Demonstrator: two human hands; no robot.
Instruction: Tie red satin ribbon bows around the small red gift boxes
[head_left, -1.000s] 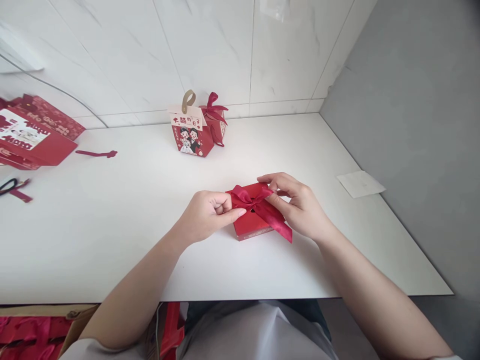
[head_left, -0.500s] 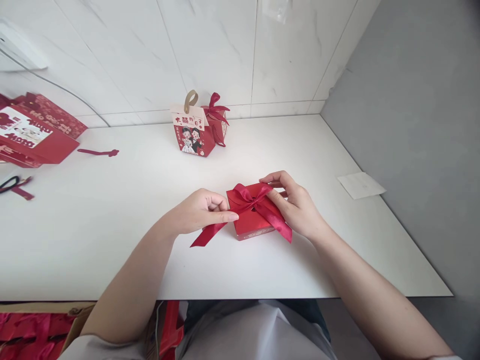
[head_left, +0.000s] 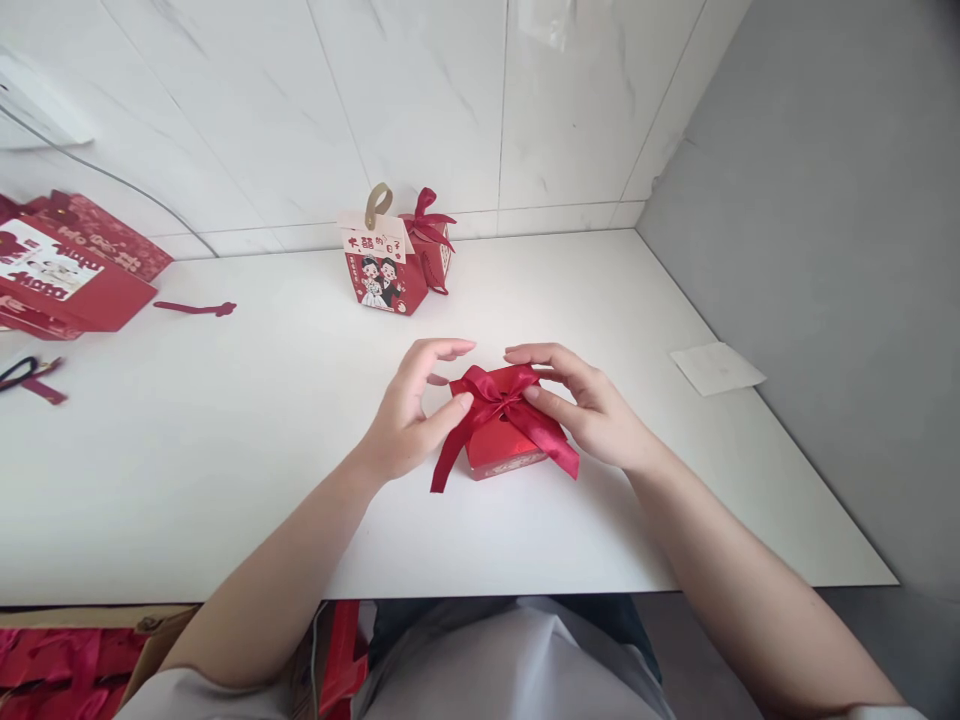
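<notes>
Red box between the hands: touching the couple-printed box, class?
Apart: the head view shows white tabletop between red box and couple-printed box.

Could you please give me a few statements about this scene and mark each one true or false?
1. A ribbon bow sits on top of the red box. True.
2. The left hand is pinching a ribbon tail between thumb and forefinger. False: its thumb and forefinger are parted, with nothing pinched between them.
3. The thumb of the right hand is at the bow's right loop. True.
4. The printed box with the tan loop stands alone at the back. False: a smaller ribboned box is beside it.
5. A white card lies by the table's right edge. True.
</notes>
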